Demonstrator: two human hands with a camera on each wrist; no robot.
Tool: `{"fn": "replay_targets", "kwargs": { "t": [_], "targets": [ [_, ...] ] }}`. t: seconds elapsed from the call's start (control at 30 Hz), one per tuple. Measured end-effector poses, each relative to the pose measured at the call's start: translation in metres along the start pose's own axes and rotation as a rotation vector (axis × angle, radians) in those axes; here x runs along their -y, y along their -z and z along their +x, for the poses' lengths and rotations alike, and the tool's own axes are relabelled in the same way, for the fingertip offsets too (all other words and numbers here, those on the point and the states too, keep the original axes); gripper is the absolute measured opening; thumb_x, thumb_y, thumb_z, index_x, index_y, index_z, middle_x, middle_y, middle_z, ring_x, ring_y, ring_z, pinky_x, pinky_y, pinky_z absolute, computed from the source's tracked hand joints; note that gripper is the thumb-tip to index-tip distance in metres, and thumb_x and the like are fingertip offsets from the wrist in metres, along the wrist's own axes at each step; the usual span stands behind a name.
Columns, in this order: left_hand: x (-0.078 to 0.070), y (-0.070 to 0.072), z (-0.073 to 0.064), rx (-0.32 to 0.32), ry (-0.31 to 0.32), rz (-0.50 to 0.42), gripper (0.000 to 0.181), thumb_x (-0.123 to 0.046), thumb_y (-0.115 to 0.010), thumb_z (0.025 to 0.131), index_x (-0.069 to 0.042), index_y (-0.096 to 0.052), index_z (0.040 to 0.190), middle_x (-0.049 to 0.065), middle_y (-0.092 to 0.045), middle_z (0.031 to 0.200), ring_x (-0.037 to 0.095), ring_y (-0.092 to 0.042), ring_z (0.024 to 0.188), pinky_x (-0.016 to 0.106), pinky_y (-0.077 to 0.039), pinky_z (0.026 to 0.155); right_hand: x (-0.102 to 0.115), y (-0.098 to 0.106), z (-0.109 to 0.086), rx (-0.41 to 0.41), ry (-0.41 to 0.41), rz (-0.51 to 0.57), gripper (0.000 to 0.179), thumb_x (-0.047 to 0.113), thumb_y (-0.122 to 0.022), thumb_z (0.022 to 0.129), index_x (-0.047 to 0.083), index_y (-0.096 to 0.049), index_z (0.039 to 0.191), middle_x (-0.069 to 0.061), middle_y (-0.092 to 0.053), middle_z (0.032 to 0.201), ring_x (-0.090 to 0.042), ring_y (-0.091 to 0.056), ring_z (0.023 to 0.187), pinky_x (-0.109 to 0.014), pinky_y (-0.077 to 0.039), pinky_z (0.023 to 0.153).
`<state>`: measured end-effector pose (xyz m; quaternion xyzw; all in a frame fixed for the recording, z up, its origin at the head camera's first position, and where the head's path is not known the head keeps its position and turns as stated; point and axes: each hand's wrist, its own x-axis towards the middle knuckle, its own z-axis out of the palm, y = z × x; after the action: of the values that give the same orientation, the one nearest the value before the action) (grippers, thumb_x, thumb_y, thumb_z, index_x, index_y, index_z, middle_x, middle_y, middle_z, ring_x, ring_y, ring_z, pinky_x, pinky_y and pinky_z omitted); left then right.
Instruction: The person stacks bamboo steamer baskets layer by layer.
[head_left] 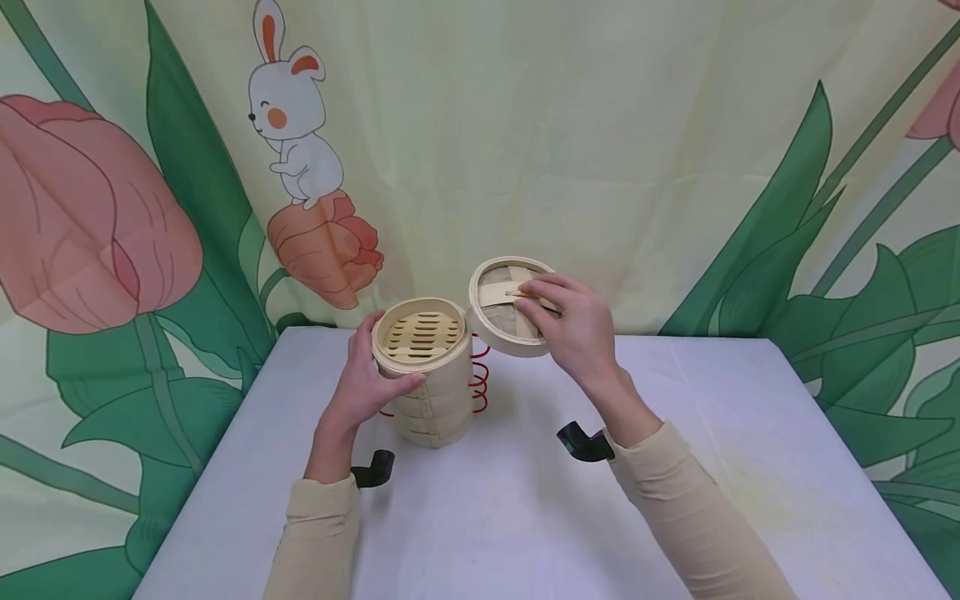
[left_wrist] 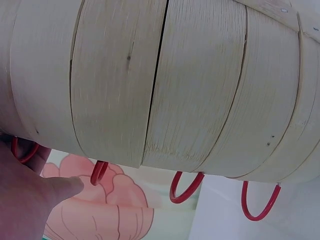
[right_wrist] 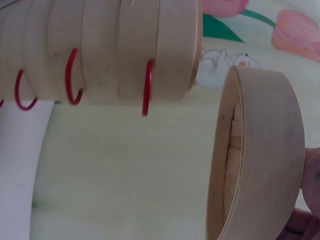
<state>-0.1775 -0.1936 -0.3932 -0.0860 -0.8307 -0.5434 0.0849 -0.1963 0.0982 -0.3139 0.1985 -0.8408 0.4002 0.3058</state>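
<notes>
A stack of round bamboo steamer baskets (head_left: 433, 408) stands upright on the table, its slatted top tier uncovered. My left hand (head_left: 366, 375) grips the stack near its top rim, thumb across the front and fingers round the left side. To the right, my right hand (head_left: 573, 325) pinches the small handle in the middle of the woven bamboo lid (head_left: 495, 293). The lid is tilted and raised off the table, close to the stack's upper right rim. In the right wrist view, the lid's hollow underside (right_wrist: 230, 175) faces the stack, with a gap between them.
Red loops (head_left: 480, 375) stick out from the sides of the tiers. A white-covered table (head_left: 495, 517) lies under everything. Behind it hangs a curtain (head_left: 585, 150) printed with tulips and a rabbit. A black angled piece (head_left: 585, 442) sits at each wrist.
</notes>
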Motion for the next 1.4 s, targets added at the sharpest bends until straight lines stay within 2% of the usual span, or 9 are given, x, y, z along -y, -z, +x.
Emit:
{"fn": "replay_targets", "kwargs": {
  "t": [0.2,0.47,0.83,1.1,1.4],
  "targets": [
    [0.0,0.0,0.001,-0.005,-0.001,-0.017,0.115,-0.019,-0.092,0.069,-0.009,-0.019,0.157,0.022,-0.027,0.145,0.034,-0.032,0.135,0.056,-0.027,0.111,0.014,-0.016,0.009,0.04,0.009,-0.005,0.017,0.016,-0.084,0.084,0.009,-0.081,0.099,-0.006,-0.073,0.107,-0.026,-0.066,0.109,-0.041,-0.051,0.093],
    [0.0,-0.001,0.0,-0.002,-0.005,-0.022,0.115,-0.02,-0.092,0.069,-0.008,-0.018,0.157,0.022,-0.027,0.145,0.034,-0.033,0.135,0.055,-0.029,0.111,0.021,-0.034,0.013,0.081,0.032,-0.039,0.017,0.021,-0.082,0.086,0.011,-0.081,0.099,-0.003,-0.074,0.104,-0.023,-0.067,0.104,-0.04,-0.052,0.087],
    [0.003,0.001,0.001,0.007,-0.013,-0.004,0.114,-0.022,-0.091,0.071,-0.009,-0.018,0.157,0.021,-0.027,0.145,0.034,-0.033,0.135,0.054,-0.031,0.11,0.038,-0.054,0.015,0.127,0.07,-0.059,0.017,0.023,-0.082,0.086,0.013,-0.082,0.099,-0.003,-0.074,0.102,-0.024,-0.067,0.1,-0.044,-0.051,0.084],
    [0.001,0.001,0.0,0.018,0.002,0.002,0.114,-0.024,-0.09,0.072,-0.011,-0.016,0.158,0.021,-0.026,0.146,0.034,-0.032,0.135,0.056,-0.032,0.109,0.047,-0.062,0.017,0.165,0.089,-0.077,0.016,0.025,-0.082,0.086,0.015,-0.082,0.098,-0.002,-0.074,0.102,-0.022,-0.067,0.099,-0.045,-0.051,0.083],
    [0.0,0.001,0.0,0.023,0.017,0.005,0.119,-0.025,-0.09,0.072,-0.006,-0.012,0.158,0.023,-0.021,0.149,0.036,-0.03,0.136,0.058,-0.029,0.111,0.057,-0.069,0.018,0.178,0.104,-0.094,0.015,0.027,-0.082,0.086,0.017,-0.083,0.098,-0.001,-0.074,0.101,-0.021,-0.067,0.096,-0.044,-0.051,0.079]
  ]
}}
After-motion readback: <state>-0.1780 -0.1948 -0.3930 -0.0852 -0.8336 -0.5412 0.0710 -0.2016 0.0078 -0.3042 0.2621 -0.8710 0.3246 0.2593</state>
